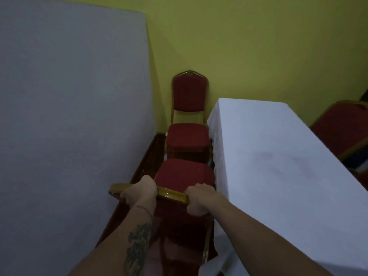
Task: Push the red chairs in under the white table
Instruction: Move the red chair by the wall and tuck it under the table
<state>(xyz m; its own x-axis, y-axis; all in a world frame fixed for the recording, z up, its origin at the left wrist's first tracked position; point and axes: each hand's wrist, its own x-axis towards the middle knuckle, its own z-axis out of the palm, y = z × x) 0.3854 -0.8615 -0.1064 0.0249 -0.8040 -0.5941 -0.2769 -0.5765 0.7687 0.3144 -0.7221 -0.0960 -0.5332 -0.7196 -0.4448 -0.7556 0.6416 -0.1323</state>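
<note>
Narrow aisle, both hands on the near chair's gold top rail.
White-clothed counter [278, 166] right; near red chair [184, 176] bottom centre, beside it, not under. Left hand [139, 191], right hand [201, 200]: fingers clamped on rail. Risk: legs snag hanging cloth.

You stand in a banquet or function room: gold-framed red banquet chairs [188, 114], a white-clothed table [278, 156], yellow walls [258, 46].

The lone head view looks steeply down and forward, close over a red chair [184, 176] beside the white table [278, 156].
</note>
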